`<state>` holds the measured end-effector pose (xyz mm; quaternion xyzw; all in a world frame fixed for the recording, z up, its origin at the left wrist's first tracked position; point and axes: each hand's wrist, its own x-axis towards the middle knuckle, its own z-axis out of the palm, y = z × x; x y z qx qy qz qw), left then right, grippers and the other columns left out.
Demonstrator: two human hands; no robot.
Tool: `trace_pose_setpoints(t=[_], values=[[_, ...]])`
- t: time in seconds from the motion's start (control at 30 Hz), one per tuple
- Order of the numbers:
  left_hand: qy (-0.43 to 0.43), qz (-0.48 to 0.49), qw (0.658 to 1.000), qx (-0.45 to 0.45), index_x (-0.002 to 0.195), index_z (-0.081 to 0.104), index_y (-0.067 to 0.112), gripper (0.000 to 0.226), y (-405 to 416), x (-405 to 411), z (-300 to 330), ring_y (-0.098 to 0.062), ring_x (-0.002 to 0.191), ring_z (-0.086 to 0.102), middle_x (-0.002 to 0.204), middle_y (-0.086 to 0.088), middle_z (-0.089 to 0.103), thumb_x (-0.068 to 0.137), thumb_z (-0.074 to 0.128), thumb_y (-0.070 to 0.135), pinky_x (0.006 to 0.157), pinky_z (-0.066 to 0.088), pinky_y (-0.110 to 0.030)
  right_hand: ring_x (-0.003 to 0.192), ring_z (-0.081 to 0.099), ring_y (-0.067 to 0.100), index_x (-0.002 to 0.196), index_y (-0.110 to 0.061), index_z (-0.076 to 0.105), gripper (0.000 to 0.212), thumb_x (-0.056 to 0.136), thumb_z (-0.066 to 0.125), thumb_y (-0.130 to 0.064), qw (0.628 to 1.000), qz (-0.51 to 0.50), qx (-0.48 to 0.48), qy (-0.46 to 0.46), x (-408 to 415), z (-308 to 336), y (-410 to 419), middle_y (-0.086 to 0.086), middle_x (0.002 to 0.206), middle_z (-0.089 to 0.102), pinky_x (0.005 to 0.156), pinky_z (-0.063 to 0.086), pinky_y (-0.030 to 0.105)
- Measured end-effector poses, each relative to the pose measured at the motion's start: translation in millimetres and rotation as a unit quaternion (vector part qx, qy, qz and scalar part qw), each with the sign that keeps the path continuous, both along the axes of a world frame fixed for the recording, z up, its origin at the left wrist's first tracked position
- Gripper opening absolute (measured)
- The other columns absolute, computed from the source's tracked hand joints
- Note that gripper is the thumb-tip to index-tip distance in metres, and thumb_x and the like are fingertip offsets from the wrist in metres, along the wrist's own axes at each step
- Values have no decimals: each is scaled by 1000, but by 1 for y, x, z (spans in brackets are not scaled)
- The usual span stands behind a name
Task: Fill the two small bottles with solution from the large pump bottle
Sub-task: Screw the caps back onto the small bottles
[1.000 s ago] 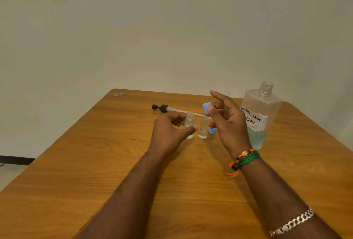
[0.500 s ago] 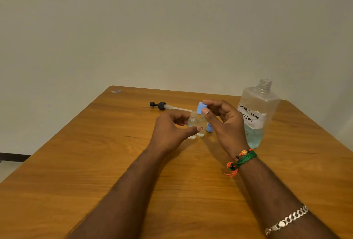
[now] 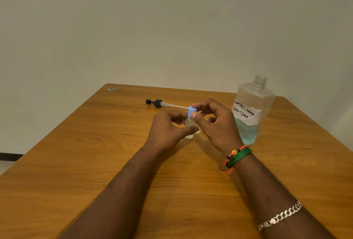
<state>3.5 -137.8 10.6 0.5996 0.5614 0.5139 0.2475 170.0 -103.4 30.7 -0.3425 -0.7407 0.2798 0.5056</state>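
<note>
Where wall meets floor, wooden table (image 3: 76, 162).

Wall: plain off-white wall (image 3: 172, 19) fills the upper half of the view, bare and evenly painted.
Table: a wooden table (image 3: 76, 162) with an orange-brown grain, its far edge close to the wall, its near part running out of view at the bottom.
Table corners: the far left corner is rounded; the right edge slants down toward the lower right.
Baseboard: a dark strip (image 3: 10, 156) runs along the foot of the wall at the far left.
Floor: a pale patch (image 3: 4, 167) shows just under that strip.
Light: soft and even, warm in tone, with faint shadows on the tabletop.
</note>
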Motion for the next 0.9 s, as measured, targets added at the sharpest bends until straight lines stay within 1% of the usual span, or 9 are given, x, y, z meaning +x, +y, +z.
trace_pose_setpoints(t=[0.13,0.3,0.4,0.53,0.63,0.7,0.77,0.83,0.9], values=[[3,1,1000,3,101,83,26,26,0,1,-1,0,91,69,93,12,79,76,93,29,77,50,-20,85,63,13,119,-31,70,35,85,80,-26,999,-20,18,-29,1,-3,3,-8,97,67,67,53,33],[5,5,1000,-5,103,83,24,29,0,2,-1,-7,98,69,97,10,79,76,93,29,79,52,-25,77,60,14,107,-22,77,30,79,84,-30,998,-38,42,-33,0,-3,4,-2,90,66,61,46,13],[2,7,1000,-1,102,83,25,27,0,2,0,-5,96,69,97,10,79,77,93,28,77,50,-22,78,62,13,109,-25,77,38,76,83,-43,998,-42,33,-26,0,-3,3,-7,95,67,61,52,22],[-6,14,1000,2,98,83,26,24,1,0,1,1,90,68,93,12,78,76,93,29,74,48,-15,85,66,14,108,-27,77,27,85,75,-42,1000,-20,11,5,1,-3,2,-10,102,72,63,51,31],[-22,25,999,5,98,82,27,26,1,-3,2,5,84,66,90,15,77,74,94,27,71,45,-8,84,68,18,91,-22,79,17,87,72,-38,999,-32,8,32,2,-1,1,-5,91,75,66,57,43],[-32,30,999,9,98,82,27,27,1,-3,2,7,82,65,89,15,76,74,95,26,70,45,-6,86,69,22,80,-16,77,25,87,69,-39,997,-48,2,59,3,1,2,1,84,75,73,56,48],[-28,22,999,12,97,81,28,27,1,-2,2,11,81,63,89,15,76,74,95,25,69,45,-2,90,70,25,86,-14,75,24,88,67,-36,996,-40,-15,83,4,2,4,5,89,75,79,57,50],[-26,9,999,18,96,82,27,26,0,0,2,11,80,64,89,14,77,74,95,24,70,46,-3,99,71,21,102,-13,73,14,91,68,-20,995,3,-38,95,5,4,4,3,101,76,88,58,47],[-27,0,999,24,96,83,27,25,-1,0,2,7,82,65,89,12,78,74,95,24,73,48,-7,106,71,14,112,-14,72,24,89,70,-6,994,38,-61,88,6,6,1,-1,107,77,90,59,40]])
